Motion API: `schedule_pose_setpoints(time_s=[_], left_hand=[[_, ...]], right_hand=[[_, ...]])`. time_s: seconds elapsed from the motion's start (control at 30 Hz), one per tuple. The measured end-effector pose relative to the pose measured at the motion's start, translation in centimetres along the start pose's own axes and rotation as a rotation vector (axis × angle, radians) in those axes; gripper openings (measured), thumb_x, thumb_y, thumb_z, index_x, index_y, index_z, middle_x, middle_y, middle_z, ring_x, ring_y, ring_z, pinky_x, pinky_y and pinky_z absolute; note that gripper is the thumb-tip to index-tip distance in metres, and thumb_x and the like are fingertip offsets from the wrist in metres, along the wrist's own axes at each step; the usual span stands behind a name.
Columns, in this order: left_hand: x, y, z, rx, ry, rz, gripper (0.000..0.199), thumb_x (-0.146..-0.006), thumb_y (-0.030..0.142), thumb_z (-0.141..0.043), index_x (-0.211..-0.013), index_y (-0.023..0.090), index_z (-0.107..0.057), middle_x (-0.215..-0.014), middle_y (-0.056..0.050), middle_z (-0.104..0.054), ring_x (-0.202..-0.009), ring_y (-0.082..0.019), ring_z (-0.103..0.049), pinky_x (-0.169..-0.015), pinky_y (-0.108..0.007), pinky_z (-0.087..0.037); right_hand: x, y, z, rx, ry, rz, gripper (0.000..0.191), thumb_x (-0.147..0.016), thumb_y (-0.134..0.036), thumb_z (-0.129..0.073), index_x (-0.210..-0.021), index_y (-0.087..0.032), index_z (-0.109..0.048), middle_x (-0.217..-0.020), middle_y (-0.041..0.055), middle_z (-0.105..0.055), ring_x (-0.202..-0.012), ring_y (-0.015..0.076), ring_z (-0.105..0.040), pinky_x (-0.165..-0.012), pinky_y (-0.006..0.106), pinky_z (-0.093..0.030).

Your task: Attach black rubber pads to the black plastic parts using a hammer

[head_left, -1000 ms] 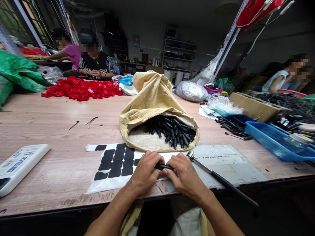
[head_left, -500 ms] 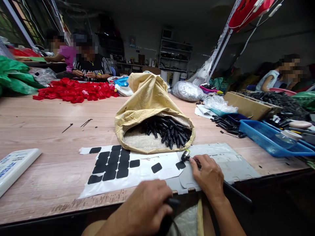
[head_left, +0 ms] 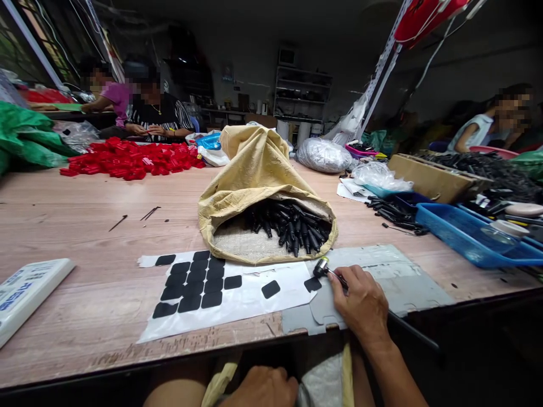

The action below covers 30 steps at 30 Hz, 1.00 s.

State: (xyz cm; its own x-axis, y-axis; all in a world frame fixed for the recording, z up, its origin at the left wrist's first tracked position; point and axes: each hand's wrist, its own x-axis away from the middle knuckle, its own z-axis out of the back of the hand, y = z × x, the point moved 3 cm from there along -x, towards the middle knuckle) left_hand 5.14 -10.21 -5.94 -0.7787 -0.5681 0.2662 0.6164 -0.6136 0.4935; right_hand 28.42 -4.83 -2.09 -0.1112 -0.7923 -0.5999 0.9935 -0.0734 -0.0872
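My right hand point(head_left: 360, 299) is closed around the thin shaft of a small mallet point(head_left: 321, 267) with a black head and a yellowish face. A black handle sticks out behind the wrist, past the table edge. The mallet head is by a black rounded patch point(head_left: 313, 284) on a grey board point(head_left: 382, 282). Below the table edge, my left hand point(head_left: 267, 387) is low over my lap, near a pale sack point(head_left: 322, 373). Its fingers are hidden, so what it holds cannot be made out. A yellow sack point(head_left: 254, 164) lies ahead, its mouth full of black tapered parts point(head_left: 292, 226).
White backing sheet point(head_left: 250, 311) carries several black patches. Red pieces point(head_left: 136, 158) are heaped at back left, near two people. A blue tray point(head_left: 470, 240) and black parts point(head_left: 392, 215) stand right, with another person behind. A white box point(head_left: 34, 294) lies left.
My left hand has dropped from in front of the table edge, where it held a black part, down to my lap. My right hand and the mallet have barely moved.
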Motion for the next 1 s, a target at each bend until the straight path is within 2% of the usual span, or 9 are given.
schedule_pose_setpoints(time_s=[0.07,0.17,0.23,0.33,0.4,0.5,0.6,0.83,1.0], left_hand=[[0.1,1.3,3.5,0.125,-0.031,-0.125,0.019,-0.087,0.02,-0.058,-0.094,0.024,-0.076,-0.079,-0.005,-0.074,-0.075,-0.022,-0.068,-0.067,-0.029,-0.049],[-1.9,0.8,9.7,0.173,0.077,-0.122,0.017,-0.089,0.031,-0.059,-0.099,0.027,-0.073,-0.09,-0.001,-0.075,-0.075,-0.018,-0.066,-0.063,-0.026,-0.046],[-4.3,-1.7,13.8,0.18,0.332,0.041,0.02,-0.09,0.03,-0.058,-0.103,0.023,-0.071,-0.093,-0.003,-0.074,-0.078,-0.019,-0.066,-0.067,-0.028,-0.048],[-7.5,-6.9,18.6,0.014,0.749,0.429,0.027,-0.092,0.031,-0.057,-0.115,0.02,-0.067,-0.11,-0.008,-0.07,-0.097,-0.023,-0.066,-0.082,-0.031,-0.051],[-9.0,-9.9,20.3,-0.039,0.852,0.563,0.032,-0.095,0.023,-0.047,-0.121,0.014,-0.064,-0.121,-0.017,-0.065,-0.112,-0.029,-0.061,-0.094,-0.038,-0.048],[-10.2,-12.6,21.1,-0.071,0.863,0.666,0.034,-0.095,0.016,-0.04,-0.117,0.008,-0.065,-0.12,-0.024,-0.063,-0.116,-0.036,-0.059,-0.096,-0.045,-0.048],[-10.6,-13.3,20.8,-0.097,0.82,0.706,0.031,-0.092,0.016,-0.044,-0.111,0.008,-0.067,-0.121,-0.024,-0.063,-0.116,-0.037,-0.059,-0.094,-0.044,-0.05],[-8.9,-12.8,20.2,-0.124,0.736,0.71,0.03,-0.082,0.014,-0.055,-0.11,0.012,-0.065,-0.114,-0.021,-0.067,-0.11,-0.038,-0.063,-0.085,-0.044,-0.052],[-5.5,-11.1,19.6,-0.09,0.768,0.563,0.031,-0.082,0.016,-0.059,-0.112,0.022,-0.062,-0.109,-0.008,-0.069,-0.104,-0.026,-0.064,-0.086,-0.033,-0.049]], right_hand=[[0.0,0.0,0.0,0.001,0.002,0.001,0.02,-0.097,-0.039,-0.054,-0.092,-0.024,-0.065,-0.087,0.0038,-0.064,-0.083,0.0212,-0.054,-0.074,0.033,-0.033],[0.0,0.0,0.0,0.003,-0.005,0.007,0.019,-0.097,-0.038,-0.053,-0.093,-0.024,-0.065,-0.087,0.0041,-0.064,-0.084,0.0216,-0.054,-0.074,0.034,-0.033],[0.0,0.0,0.0,0.0,-0.007,0.008,0.018,-0.096,-0.038,-0.054,-0.093,-0.024,-0.065,-0.087,0.0043,-0.064,-0.084,0.0219,-0.055,-0.074,0.034,-0.033],[0.0,0.0,0.0,-0.017,-0.01,0.002,0.018,-0.096,-0.037,-0.054,-0.093,-0.024,-0.065,-0.088,0.0043,-0.064,-0.084,0.0222,-0.055,-0.074,0.034,-0.034],[0.0,0.0,0.0,-0.031,-0.017,-0.003,0.017,-0.096,-0.037,-0.054,-0.092,-0.024,-0.064,-0.088,0.0042,-0.064,-0.085,0.0221,-0.055,-0.075,0.034,-0.034],[-0.1,-0.2,0.1,-0.038,-0.026,-0.017,0.017,-0.097,-0.036,-0.053,-0.092,-0.024,-0.064,-0.089,0.0043,-0.064,-0.086,0.0219,-0.056,-0.075,0.034,-0.035],[-0.1,-0.2,0.2,-0.036,-0.034,-0.027,0.017,-0.097,-0.036,-0.053,-0.093,-0.024,-0.064,-0.09,0.004,-0.064,-0.086,0.0216,-0.056,-0.075,0.033,-0.035],[-0.1,-0.1,0.0,-0.034,-0.019,-0.011,0.018,-0.097,-0.036,-0.053,-0.093,-0.024,-0.065,-0.088,0.0042,-0.064,-0.086,0.0214,-0.056,-0.074,0.033,-0.034],[0.0,0.0,0.0,-0.028,-0.018,-0.015,0.017,-0.096,-0.037,-0.054,-0.093,-0.024,-0.065,-0.088,0.0037,-0.064,-0.086,0.0215,-0.055,-0.075,0.033,-0.034]])
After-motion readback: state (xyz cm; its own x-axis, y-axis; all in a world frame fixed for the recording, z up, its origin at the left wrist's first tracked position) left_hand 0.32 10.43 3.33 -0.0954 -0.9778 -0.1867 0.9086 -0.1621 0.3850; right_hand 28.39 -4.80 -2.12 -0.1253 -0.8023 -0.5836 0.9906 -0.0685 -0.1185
